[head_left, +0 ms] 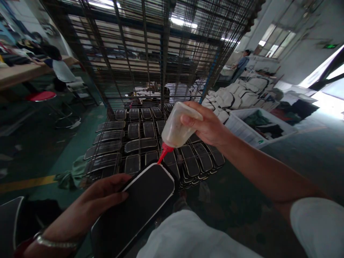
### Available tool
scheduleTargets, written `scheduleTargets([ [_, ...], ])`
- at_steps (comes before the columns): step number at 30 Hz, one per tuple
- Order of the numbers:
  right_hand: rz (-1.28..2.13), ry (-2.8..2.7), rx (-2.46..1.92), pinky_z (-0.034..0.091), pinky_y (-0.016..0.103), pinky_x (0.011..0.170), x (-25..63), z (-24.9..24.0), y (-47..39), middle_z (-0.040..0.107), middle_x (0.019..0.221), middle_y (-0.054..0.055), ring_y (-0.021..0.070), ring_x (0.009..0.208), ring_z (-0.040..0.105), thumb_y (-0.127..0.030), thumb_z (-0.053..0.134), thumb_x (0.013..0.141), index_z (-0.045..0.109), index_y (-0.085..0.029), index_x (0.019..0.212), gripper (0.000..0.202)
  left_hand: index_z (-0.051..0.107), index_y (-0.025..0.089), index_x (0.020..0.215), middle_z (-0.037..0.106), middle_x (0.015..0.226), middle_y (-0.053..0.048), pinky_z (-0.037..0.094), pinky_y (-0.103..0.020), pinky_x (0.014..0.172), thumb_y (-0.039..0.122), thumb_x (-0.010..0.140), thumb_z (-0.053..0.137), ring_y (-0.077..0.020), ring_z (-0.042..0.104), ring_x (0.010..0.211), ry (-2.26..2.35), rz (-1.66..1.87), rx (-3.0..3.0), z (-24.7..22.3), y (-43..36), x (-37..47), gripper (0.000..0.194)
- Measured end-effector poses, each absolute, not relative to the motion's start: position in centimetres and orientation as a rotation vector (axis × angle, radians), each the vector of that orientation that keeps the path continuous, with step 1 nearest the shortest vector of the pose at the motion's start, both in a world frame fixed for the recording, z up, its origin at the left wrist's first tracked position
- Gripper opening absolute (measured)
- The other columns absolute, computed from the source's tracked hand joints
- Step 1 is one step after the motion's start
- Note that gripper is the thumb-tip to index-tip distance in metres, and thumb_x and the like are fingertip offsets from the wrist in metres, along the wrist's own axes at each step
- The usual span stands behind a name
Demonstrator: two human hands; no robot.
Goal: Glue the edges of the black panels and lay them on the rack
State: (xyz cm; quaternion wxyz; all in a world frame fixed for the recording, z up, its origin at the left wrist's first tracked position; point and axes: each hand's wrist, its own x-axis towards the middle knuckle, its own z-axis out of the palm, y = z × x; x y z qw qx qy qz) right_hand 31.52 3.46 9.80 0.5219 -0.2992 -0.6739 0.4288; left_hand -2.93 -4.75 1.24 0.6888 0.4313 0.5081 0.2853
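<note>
My right hand (200,122) is closed round a translucent squeeze bottle (178,125), tipped with its red nozzle (165,152) pointing down. The nozzle tip touches or sits just above the far edge of a long black panel (145,197). A white line runs along the panel's rounded border. My left hand (107,193) grips the panel's left edge, thumb on top and the other fingers at the side, partly hidden beneath. The bottle holds a little pale content near its neck.
Beyond the panel, a wire rack (161,36) rises over rows of similar black pieces (141,144). A white bin (239,125) with cloth stands at the right, near piled white bundles (247,91). A red stool (41,96) and a seated person (63,70) are at the left; another person (241,64) stands behind.
</note>
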Motion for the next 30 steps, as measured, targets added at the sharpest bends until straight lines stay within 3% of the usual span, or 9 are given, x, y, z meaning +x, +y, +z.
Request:
scheduleTargets([
  [8, 1.017, -1.625, -0.712, 0.057, 0.032, 0.076, 32.6, 9.4, 3.1, 0.074, 0.098, 0.001, 0.0195, 0.084, 0.067, -0.063, 0.097, 0.082, 0.076, -0.025, 0.112, 0.054, 0.09, 0.022, 0.114, 0.091, 0.102, -0.012, 0.073, -0.043, 0.072, 0.039, 0.071, 0.103, -0.0374, 0.087, 0.082, 1.109, 0.586, 0.957, 1.4, -4.5, -3.0, 0.048],
  [16, 1.11, -1.58, -0.727, 0.06, 0.034, 0.075, 33.3, 9.1, 2.5, 0.075, 0.097, 0.002, 0.0224, 0.086, 0.071, -0.062, 0.099, 0.079, 0.075, -0.026, 0.112, 0.055, 0.09, 0.024, 0.101, 0.091, 0.092, -0.009, 0.072, -0.04, 0.066, 0.035, 0.058, 0.109, -0.0359, 0.087, 0.078, 1.202, 0.665, 0.894, 1.4, -4.0, -2.9, 0.048],
  [23, 1.118, -1.528, -0.758, 0.061, 0.037, 0.076, 33.7, 8.7, 2.3, 0.075, 0.098, 0.003, 0.0234, 0.085, 0.071, -0.063, 0.098, 0.079, 0.076, -0.027, 0.113, 0.054, 0.089, 0.022, 0.118, 0.091, 0.097, -0.01, 0.071, -0.037, 0.065, 0.024, 0.058, 0.105, -0.0327, 0.085, 0.075, 1.267, 0.811, 0.79, 1.3, -4.4, -2.3, 0.063],
  [30, 1.076, -1.378, -0.779, 0.058, 0.033, 0.069, 33.0, 8.3, 2.7, 0.073, 0.088, 0.001, 0.0194, 0.075, 0.067, -0.06, 0.101, 0.075, 0.076, -0.025, 0.103, 0.051, 0.086, 0.024, 0.108, 0.09, 0.106, -0.009, 0.072, -0.037, 0.068, 0.028, 0.052, 0.111, -0.0332, 0.085, 0.084, 1.249, 0.801, 0.714, 0.2, -3.1, -3.3, 0.061],
])
